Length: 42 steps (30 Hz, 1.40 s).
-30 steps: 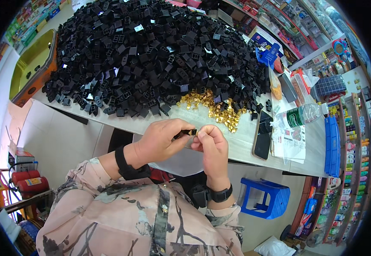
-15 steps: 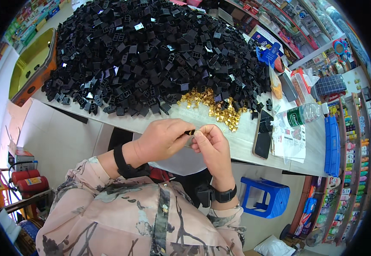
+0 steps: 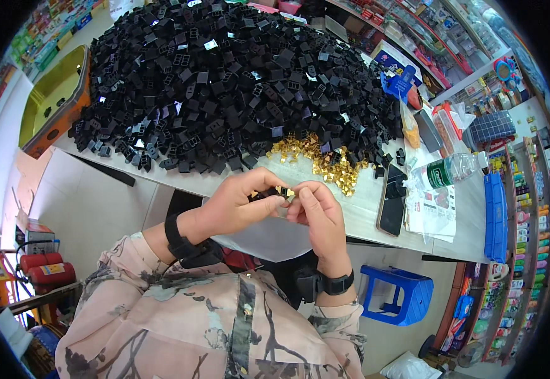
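Note:
Between the thumb and fingers of my left hand point(image 3: 232, 203) is a small black plastic housing point(image 3: 282, 190) with gold metal showing in it. My right hand point(image 3: 323, 211) is closed in a pinch at the housing's right end, where a small gold metal piece point(image 3: 290, 196) shows by the fingertips. Both hands are held just off the table's near edge. Beyond them a big heap of black plastic housings point(image 3: 237, 88) covers much of the table point(image 3: 366, 211). Loose gold metal pieces point(image 3: 341, 169) lie along the heap's near edge.
A phone point(image 3: 391, 211) lies right of the gold pieces, beside papers and a plastic bottle point(image 3: 448, 170). At the heap's left stands an orange-sided tray point(image 3: 54, 129). A blue stool point(image 3: 398, 294) is below right; red fire extinguishers point(image 3: 50, 275) stand left. Stocked shelves line the right.
My left hand has turned and opened its grip slightly, so more of the housing and its gold metal shows. The right fingers have curled in more. The whole view has shifted a little.

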Available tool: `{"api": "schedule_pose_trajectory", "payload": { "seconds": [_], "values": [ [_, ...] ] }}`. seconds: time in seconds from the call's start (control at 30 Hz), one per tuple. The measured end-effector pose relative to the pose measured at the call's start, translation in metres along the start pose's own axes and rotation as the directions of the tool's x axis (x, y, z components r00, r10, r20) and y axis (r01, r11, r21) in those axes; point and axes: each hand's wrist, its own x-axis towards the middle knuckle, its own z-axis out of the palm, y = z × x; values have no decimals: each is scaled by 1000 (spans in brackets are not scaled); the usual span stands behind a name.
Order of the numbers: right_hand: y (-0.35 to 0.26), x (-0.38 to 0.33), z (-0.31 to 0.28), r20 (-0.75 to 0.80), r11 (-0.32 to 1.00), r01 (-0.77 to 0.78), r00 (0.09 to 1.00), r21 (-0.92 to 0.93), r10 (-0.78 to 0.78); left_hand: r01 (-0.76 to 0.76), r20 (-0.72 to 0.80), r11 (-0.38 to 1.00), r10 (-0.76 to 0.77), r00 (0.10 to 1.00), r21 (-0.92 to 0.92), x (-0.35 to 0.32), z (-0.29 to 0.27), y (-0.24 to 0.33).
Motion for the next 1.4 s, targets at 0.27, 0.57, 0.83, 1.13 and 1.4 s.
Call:
{"api": "schedule_pose_trajectory", "payload": {
  "seconds": [0.27,0.57,0.83,1.13,1.4],
  "values": [
    [5,1,4,-26,995,12,1000,-95,-15,146,-27,973,-153,988,-178,0,-12,12],
    [8,26,23,71,626,352,901,-696,-428,97,-144,823,-211,967,-560,-6,-44,13],
    [3,57,44,138,321,340,846,-884,-516,159,37,987,-158,987,-28,-5,-28,20],
    [14,67,33,25,462,425,756,-778,-654,252,-6,967,-252,968,20,4,-20,23],
    [13,21,26,151,447,480,791,-755,-593,390,-34,918,-393,919,-72,10,-20,28]
  ]
}}
